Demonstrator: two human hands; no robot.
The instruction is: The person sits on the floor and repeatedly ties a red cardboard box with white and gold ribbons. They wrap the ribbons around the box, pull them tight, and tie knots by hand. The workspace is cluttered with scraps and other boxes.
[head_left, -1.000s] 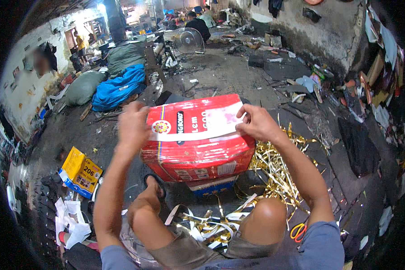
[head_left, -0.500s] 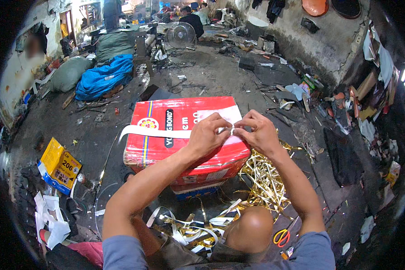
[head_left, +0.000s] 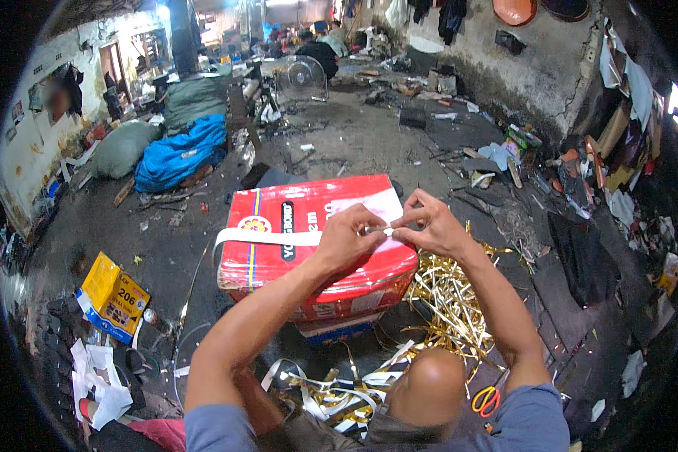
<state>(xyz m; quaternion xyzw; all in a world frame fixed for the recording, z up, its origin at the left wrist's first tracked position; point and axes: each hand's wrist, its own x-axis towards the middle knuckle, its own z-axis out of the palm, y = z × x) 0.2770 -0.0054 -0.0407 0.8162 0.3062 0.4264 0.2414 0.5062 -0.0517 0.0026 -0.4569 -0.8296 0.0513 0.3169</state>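
A long white strip (head_left: 271, 238) lies across the top of a red cardboard box (head_left: 316, 264), its far left end curling over the box edge. My left hand (head_left: 351, 235) pinches the strip's right end between thumb and fingertips. Opposite it, my right hand (head_left: 432, 224) is closed in a pinch at the same end, the fingertips of both hands almost meeting. A small piece of white shows between them; its exact form is hidden by the fingers. Under my hands is a pale pink patch (head_left: 380, 203) on the box top.
Gold and white strips (head_left: 452, 301) are heaped right of the box, with more (head_left: 339, 399) between my legs. Orange-handled scissors (head_left: 486, 401) lie by my right knee. A yellow box (head_left: 114, 297) stands at left; a blue tarp bundle (head_left: 181, 153) and a fan (head_left: 301, 77) are farther off.
The whole view has shifted slightly, with the box appearing a little lower. Both hands keep their pinch at the strip's end, and the fingers have moved only slightly.
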